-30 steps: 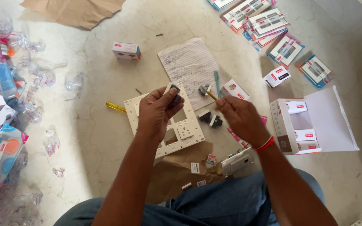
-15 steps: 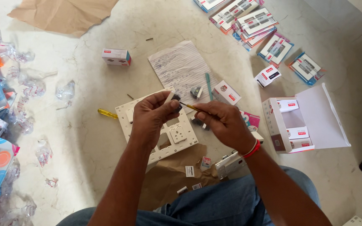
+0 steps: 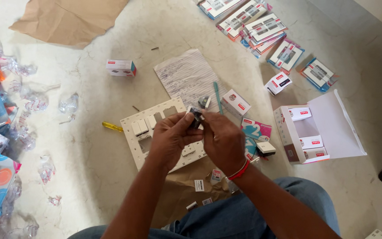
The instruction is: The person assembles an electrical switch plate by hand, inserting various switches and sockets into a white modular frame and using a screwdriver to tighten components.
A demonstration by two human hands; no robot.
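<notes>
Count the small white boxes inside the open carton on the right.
3 show in the open carton: one at the top, one lower, one at the bottom. More may be hidden.

Two hands, the left hand (image 3: 171, 140) and the right hand (image 3: 223, 140), meet over one small dark switch part (image 3: 196, 117). Under them lies one white switch plate (image 3: 144, 132) with two switches fitted in it. One sheet of handwritten paper (image 3: 186, 75) is on the floor, one yellow-handled screwdriver (image 3: 112, 127), one teal tool (image 3: 218, 96), and one large piece of brown cardboard (image 3: 69, 20). One open white carton (image 3: 321, 130) shows three small boxes inside. Three more small white boxes lie loose around it: (image 3: 120, 67), (image 3: 236, 102), (image 3: 277, 82). The flat packets (image 3: 266, 31) at the top are too stacked to count.
</notes>
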